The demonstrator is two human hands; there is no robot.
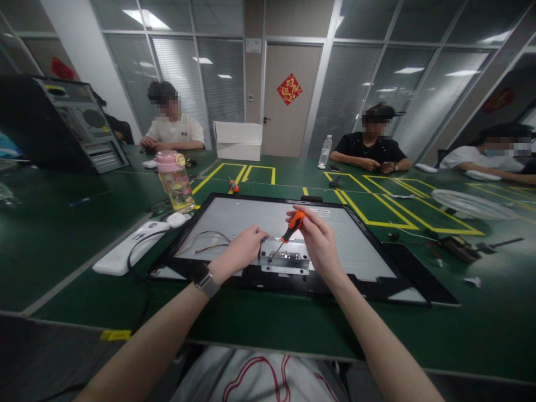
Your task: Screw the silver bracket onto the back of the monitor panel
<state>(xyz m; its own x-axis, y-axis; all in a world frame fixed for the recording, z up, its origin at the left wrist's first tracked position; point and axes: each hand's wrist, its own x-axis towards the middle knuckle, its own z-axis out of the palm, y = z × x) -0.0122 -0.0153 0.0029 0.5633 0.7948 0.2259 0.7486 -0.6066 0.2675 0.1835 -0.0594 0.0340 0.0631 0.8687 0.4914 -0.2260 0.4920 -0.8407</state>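
A flat display panel with a black frame lies on the table, its pale back facing up. A silver metal bracket sits at the middle of its near edge. My right hand is closed round the orange and black handle of a screwdriver. The shaft slants down to the left, and its tip meets the left part of the bracket. My left hand has its fingers together at the bracket's upper left edge, gripping it; the fingertips are partly hidden. Thin cables lie on the panel left of that hand.
A white power bank-like block and a pink-lidded bottle stand left of the panel. A black computer case is at far left. Right lie a dark slab and a tape measure-like tool. Several people sit across the green table.
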